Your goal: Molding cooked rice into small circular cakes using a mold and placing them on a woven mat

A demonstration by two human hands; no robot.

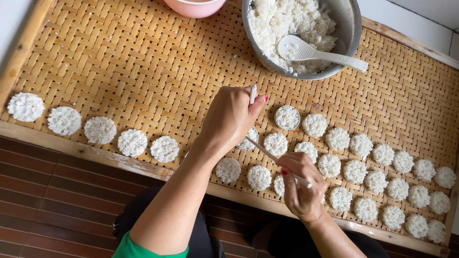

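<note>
Left hand (229, 119) clenched round white handle, steadying small ring mould (248, 139) of rice just below-left of steel bowl (351, 28). Right hand (301, 184) grips thin white stick (267, 153), tip at mould. Best practice, likely: press evenly, lift straight. Second filled mould (287, 117) beside. Rice discs (377, 181) in rows on woven bamboo tray (143, 62); dark slatted floor (52, 205) beneath.

Bare mat (143, 62) left of steel bowl (351, 28)

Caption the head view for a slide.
Two hands, left hand and right hand, press rice into a ring mould on a woven tray.
</note>
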